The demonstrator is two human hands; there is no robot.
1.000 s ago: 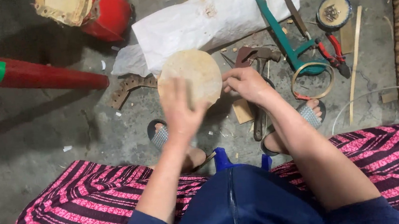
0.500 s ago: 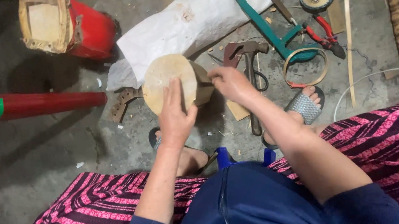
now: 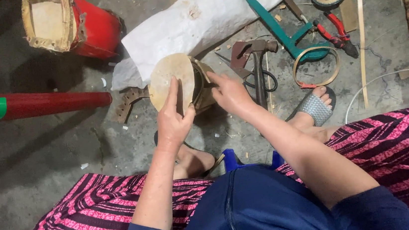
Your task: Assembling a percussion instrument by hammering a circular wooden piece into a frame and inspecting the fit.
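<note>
Thing in hand: a small drum (image 3: 181, 84), pale skin head on a short wooden shell, held tilted above the concrete floor (image 3: 44, 160), at 12 o'clock from the person's knees.
Left hand (image 3: 173, 115): grasping the drum, fingers spread flat over the skin, thumb under the rim.
Right hand (image 3: 230, 92): fingers curled on the shell's side at 3 o'clock, gripping the edge.
Likely handling: light and stiff in the shell; the stretched skin looks thin and could dent or tear, so the rim and shell are the safer hold.
Around it: white paper roll (image 3: 205, 17) at 12 o'clock, hammer (image 3: 258, 62) at 3 o'clock, red drum (image 3: 73, 25) at 10 o'clock.
</note>
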